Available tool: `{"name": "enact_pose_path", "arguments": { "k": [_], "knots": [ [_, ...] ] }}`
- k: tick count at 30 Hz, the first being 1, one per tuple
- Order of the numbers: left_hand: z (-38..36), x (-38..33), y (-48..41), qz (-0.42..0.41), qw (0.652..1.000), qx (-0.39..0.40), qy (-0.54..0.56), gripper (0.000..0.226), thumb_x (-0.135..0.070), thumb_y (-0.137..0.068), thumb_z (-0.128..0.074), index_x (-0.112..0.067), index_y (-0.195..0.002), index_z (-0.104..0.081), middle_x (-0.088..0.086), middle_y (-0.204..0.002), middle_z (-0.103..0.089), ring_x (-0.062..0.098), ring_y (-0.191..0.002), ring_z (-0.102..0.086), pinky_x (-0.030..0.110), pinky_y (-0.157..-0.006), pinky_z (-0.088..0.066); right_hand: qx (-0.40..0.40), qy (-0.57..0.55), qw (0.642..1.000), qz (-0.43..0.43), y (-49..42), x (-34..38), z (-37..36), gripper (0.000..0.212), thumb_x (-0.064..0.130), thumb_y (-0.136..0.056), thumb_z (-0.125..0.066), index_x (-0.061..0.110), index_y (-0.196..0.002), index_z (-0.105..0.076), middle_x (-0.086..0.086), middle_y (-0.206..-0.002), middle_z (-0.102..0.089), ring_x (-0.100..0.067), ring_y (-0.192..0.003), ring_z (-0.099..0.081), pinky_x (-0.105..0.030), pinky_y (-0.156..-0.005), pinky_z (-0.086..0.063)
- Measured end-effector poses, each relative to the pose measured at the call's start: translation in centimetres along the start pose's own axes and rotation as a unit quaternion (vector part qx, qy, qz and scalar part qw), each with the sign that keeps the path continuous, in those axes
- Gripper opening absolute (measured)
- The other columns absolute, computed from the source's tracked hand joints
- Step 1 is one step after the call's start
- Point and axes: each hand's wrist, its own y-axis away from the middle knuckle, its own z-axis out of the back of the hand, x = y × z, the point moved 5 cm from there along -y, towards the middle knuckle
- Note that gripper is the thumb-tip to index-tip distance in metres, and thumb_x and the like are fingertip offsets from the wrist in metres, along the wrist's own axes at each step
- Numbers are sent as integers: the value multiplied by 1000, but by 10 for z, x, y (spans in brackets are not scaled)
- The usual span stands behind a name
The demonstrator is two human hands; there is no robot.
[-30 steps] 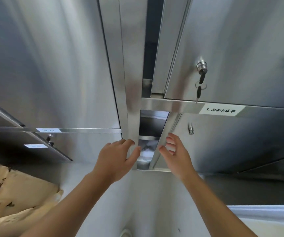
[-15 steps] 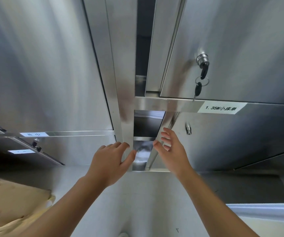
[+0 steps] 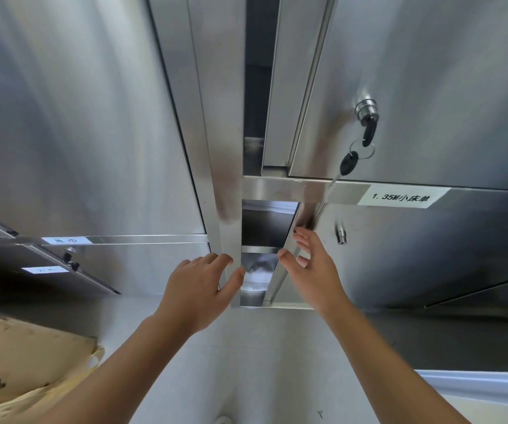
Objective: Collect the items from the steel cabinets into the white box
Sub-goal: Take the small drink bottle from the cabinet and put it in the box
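Steel cabinets fill the view. A lower cabinet door [image 3: 430, 249] on the right stands slightly ajar, showing a narrow gap with a shelf [image 3: 262, 249] and something pale below it that I cannot make out. My right hand [image 3: 311, 267] is at the door's left edge, fingers straight and spread, touching the edge. My left hand [image 3: 204, 286] hovers open by the steel upright [image 3: 225, 209] left of the gap, thumb stretched toward the opening. The white box's rim [image 3: 476, 384] shows at the bottom right.
The upper right door [image 3: 430, 87] is also ajar, with keys [image 3: 366, 130] hanging from its lock. A white label [image 3: 399, 197] sits on the rail below it. More labelled doors lie at the left [image 3: 63, 240]. A beige cloth bag [image 3: 26, 368] sits at the bottom left.
Both hands have stayed at the gap, shifting slightly up and closer to the door edge. The view has moved a little, so the beige bag shows less than one second ago.
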Motion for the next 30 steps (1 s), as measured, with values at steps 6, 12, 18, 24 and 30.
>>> {"name": "enact_pose_path", "arguments": {
  "k": [6,12,18,24,30],
  "knots": [
    [-4,-7,-1,-2,1000,0,-2,66,-68,-94,-15,-30,-123,-61,-12,-115,-68,11,-90,-62,22,-80,-35,-17,16,1000,11,4,-5,1,60,40,-95,-70,32,-148,-44,17,-150,-50,-3,-137,-45,-22,-111,-35],
    [-1,-21,-8,-9,1000,-9,-7,63,-66,-93,-17,-29,-117,-63,-11,-109,-70,13,-85,-61,24,-77,-37,-27,8,999,16,3,-8,6,57,40,-94,-70,32,-146,-48,18,-145,-54,5,-128,-47,-4,-97,-31],
    [4,-36,-16,-19,999,-36,5,66,-67,-91,-16,-28,-114,-65,-9,-104,-70,15,-82,-60,26,-75,-36,-53,7,998,15,1,-20,25,55,39,-92,-72,34,-143,-50,24,-140,-56,11,-124,-48,-1,-95,-31],
    [-3,-50,-19,-24,999,-30,4,61,-65,-92,-18,-30,-110,-65,-11,-102,-70,17,-81,-61,27,-73,-38,-85,6,996,14,-5,-38,68,52,34,-89,-76,34,-136,-53,24,-129,-60,12,-120,-53,-5,-97,-35],
    [-20,-75,-22,-46,999,-20,13,59,-64,-92,-22,-27,-108,-66,-9,-99,-70,20,-75,-62,30,-70,-44,-123,4,992,11,-6,-58,109,51,32,-90,-75,38,-134,-49,19,-138,-58,-2,-129,-53,-35,-112,-44]
  ]
}}
